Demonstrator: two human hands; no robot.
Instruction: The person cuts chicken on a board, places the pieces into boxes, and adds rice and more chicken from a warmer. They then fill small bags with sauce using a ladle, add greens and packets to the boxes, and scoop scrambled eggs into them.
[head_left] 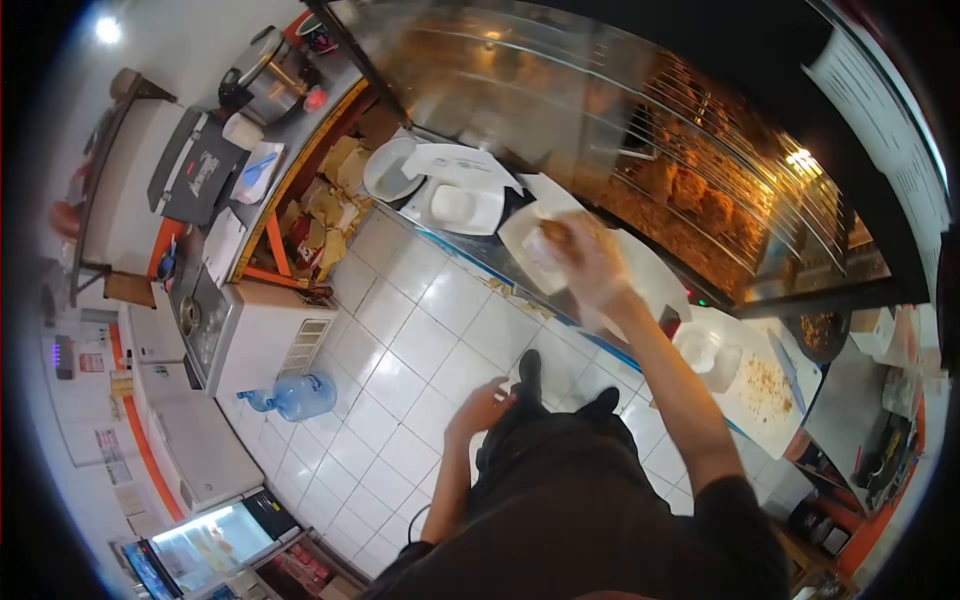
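My right hand (597,262) reaches over the counter, blurred by motion, with its fingers bent around a small brown piece (556,232) that looks like food. Under it lies a white container or paper (520,240). Left of that, another white open container (455,205) holds a round white item. My left hand (484,407) hangs low over the tiled floor near my leg, its fingers apart and nothing in them. To the right on the counter is a white board (770,400) with brown crumbs and a knife (788,368).
A lit glass rotisserie cabinet (700,190) with browned meat stands behind the counter. A blue water jug (304,397) lies on the tiled floor (415,320). At the left are a steel cooker (270,85), a black case (200,165) and a white freezer (185,430).
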